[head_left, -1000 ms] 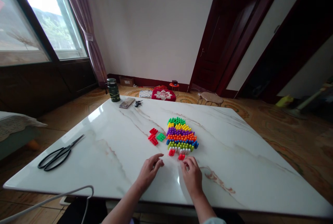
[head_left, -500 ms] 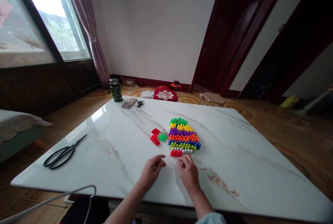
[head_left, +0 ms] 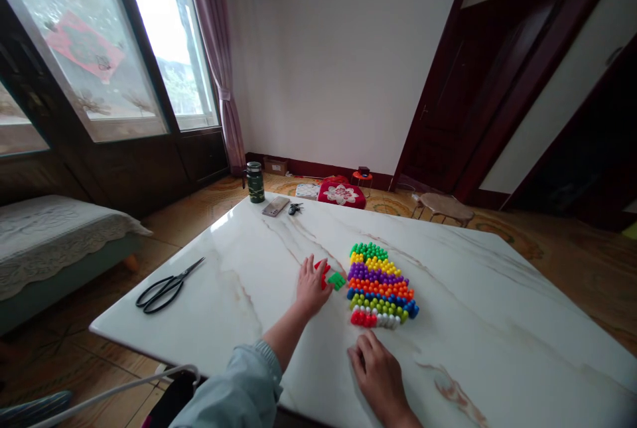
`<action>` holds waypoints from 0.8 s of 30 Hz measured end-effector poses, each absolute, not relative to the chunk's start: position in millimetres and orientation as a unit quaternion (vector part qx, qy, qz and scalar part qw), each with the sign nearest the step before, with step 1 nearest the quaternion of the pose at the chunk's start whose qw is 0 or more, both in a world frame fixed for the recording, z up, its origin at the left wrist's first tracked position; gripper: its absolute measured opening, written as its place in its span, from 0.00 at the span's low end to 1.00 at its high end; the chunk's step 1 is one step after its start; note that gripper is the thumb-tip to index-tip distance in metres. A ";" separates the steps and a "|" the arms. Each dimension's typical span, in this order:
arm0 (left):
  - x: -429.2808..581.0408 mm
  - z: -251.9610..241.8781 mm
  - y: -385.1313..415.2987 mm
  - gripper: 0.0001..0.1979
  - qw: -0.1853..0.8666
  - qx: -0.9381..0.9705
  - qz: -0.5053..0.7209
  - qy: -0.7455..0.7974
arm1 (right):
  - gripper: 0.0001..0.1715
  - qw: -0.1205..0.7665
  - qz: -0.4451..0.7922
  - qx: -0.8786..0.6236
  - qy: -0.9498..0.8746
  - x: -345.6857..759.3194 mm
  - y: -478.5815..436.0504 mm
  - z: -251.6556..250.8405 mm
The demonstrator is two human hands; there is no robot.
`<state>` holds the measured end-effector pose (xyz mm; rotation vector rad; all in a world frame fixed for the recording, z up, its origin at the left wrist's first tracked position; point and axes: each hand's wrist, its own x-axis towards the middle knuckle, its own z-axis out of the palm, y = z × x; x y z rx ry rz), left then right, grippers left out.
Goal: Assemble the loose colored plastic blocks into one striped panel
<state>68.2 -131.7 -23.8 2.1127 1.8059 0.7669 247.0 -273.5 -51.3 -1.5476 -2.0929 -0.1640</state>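
My left hand [head_left: 313, 287] reaches over the small red plastic pieces [head_left: 323, 271], its fingers spread and partly covering them. Just right of its fingertips lies a flat green piece [head_left: 337, 281]. My right hand [head_left: 377, 371] rests on the table with curled fingers, and nothing shows in them. Ahead of it lies a layered array of bead-like plastic pieces [head_left: 381, 285], in rows of green, yellow, purple, orange, blue and olive. The row nearest to me joins red pieces [head_left: 364, 318] and white pieces [head_left: 388, 320].
Black-handled scissors [head_left: 169, 286] lie on the left of the white marble-patterned table [head_left: 233, 342]. A dark green flask [head_left: 255, 182], a phone [head_left: 275, 206] and keys [head_left: 294, 208] are at the far left corner. A pale cable [head_left: 124, 391] runs past the near left edge.
My left hand has moved forward from the near side of the array onto the loose red pieces. My right hand has drawn back slightly from the red-and-white row. The view has turned left.
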 end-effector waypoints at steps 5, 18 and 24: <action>62.1 -35.0 -111.8 0.29 0.141 0.766 0.203 0.593 | 0.09 0.246 -0.078 -0.570 -0.780 247.5 -272.9 -54.9; 57.7 -45.9 -213.2 0.15 0.077 0.751 0.295 0.586 | 0.07 0.242 -0.088 -0.589 -0.766 241.5 -276.6 -45.8; 54.6 -51.2 -209.1 0.13 0.178 0.674 0.441 0.565 | 0.07 0.294 -0.041 -0.641 -0.708 230.6 -274.0 -49.3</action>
